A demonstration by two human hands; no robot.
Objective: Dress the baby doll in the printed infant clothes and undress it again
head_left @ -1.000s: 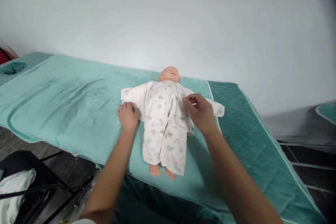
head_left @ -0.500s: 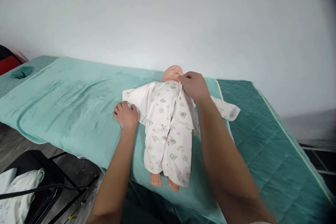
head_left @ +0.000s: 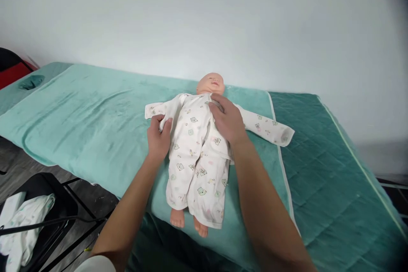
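A baby doll (head_left: 210,83) lies on its back on a light green towel (head_left: 89,119), dressed in a white printed sleepsuit (head_left: 194,157). My left hand (head_left: 158,136) pinches the suit's left side edge, fingers closed on the cloth. Over the doll's chest lies my right hand (head_left: 227,120), fingers together and pressing the front flap down just below the neck. The suit's right sleeve (head_left: 267,127) stretches out flat to the right. Two bare feet (head_left: 188,223) stick out at the near end.
The towel covers a massage table with a darker quilted green cover (head_left: 321,170) on the right. A white wall runs behind. At lower left a black chair (head_left: 41,216) holds white printed cloth (head_left: 22,225). A red object (head_left: 12,72) sits far left.
My right hand moved from the doll's collar down onto its chest. My left hand lifted off the towel and took hold of the suit's left edge. The right sleeve now lies spread out.
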